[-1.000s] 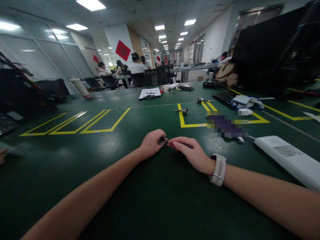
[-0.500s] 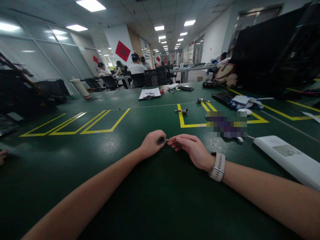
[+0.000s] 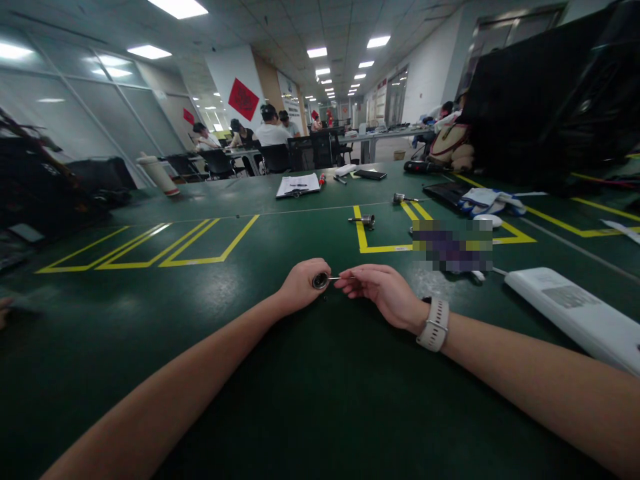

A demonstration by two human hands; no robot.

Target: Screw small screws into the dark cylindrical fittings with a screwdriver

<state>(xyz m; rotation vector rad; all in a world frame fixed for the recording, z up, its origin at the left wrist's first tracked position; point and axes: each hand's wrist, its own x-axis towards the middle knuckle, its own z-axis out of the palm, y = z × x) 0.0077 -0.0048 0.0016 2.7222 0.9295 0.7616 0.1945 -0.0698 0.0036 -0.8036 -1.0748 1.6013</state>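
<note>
Wrapping its fingers round one metal cup [image 3: 320, 281], the left hand [image 3: 301, 285] holds it well short of the green table's [image 3: 320, 407] far edge, one thin rod [image 3: 334, 278] runs from it to the right hand's [image 3: 381, 291] pinched fingertips, two similar shafted cups [image 3: 369, 221] [image 3: 399, 199] lie nearer that edge, and one white slab [image 3: 565, 303] lies to their right.

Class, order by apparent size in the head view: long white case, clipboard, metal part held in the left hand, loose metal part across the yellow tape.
1. Long white case
2. Clipboard
Too alike to rank: held metal part, partly hidden by the left hand, and loose metal part across the yellow tape.
</note>
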